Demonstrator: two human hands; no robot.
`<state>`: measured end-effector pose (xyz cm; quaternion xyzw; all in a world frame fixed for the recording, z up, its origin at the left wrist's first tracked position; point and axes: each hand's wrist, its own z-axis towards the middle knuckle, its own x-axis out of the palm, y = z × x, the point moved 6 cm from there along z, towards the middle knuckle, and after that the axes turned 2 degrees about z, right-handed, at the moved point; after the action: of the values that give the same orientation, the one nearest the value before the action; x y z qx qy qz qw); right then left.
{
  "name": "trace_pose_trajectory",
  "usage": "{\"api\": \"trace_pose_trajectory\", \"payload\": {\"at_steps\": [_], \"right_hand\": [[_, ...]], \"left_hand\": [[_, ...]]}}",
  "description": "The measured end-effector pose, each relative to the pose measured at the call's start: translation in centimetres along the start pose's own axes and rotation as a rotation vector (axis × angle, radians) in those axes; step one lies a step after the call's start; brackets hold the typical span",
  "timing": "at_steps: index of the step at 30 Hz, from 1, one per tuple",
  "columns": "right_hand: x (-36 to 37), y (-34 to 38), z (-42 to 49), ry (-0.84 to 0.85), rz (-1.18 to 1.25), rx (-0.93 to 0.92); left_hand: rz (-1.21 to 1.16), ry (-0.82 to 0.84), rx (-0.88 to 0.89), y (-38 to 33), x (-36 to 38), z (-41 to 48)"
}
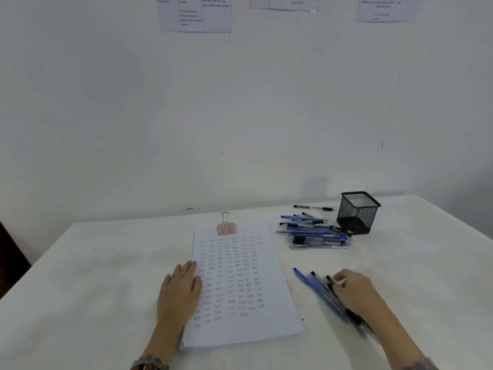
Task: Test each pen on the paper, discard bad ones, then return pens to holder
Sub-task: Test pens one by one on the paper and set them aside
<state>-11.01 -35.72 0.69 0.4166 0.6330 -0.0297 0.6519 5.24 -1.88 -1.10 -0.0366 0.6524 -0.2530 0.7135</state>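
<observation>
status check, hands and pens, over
Left hand flat on paper. Right hand grips pen bundle. Pen pile beside mesh holder, which looks empty. Nothing blocking holder.

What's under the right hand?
A bunch of blue and black pens on the table, gripped by the right hand. It covers part of them, so the count is unclear.

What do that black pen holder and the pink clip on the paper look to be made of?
The pen holder: likely metal wire mesh, matte black; you can see through its fine grid. The clip: probably painted metal body, pale pink, with bare silvery wire handles.
</observation>
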Motion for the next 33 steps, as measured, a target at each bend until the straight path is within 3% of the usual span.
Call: {"api": "trace_pose_trajectory", "payload": {"at_steps": [4, 11, 15, 29, 33], "right_hand": [[-2.3, 1.2, 0.7, 0.095, -0.144, -0.007], [-3.1, 6.1, 5.7, -0.083, -0.218, -0.296], [-1.0, 6.9, 6.6, -0.086, -0.357, -0.403], [1.2, 7.5, 7.7, -0.108, -0.767, -0.492], [0.8, 7.6, 7.5, -0.091, -0.705, -0.571]], "left_hand": [[0.002, -0.005, -0.003, 0.0, 0.0, 0.0], [-0.002, -0.01, -0.009, 0.0, -0.1, -0.1], [-0.02, -0.007, -0.019, 0.0, 0.0, -0.1], [-0.052, -0.023, -0.013, 0.2, 0.0, 0.0], [-0.124, -0.063, 0.0, 0.2, -0.2, -0.1]]}}
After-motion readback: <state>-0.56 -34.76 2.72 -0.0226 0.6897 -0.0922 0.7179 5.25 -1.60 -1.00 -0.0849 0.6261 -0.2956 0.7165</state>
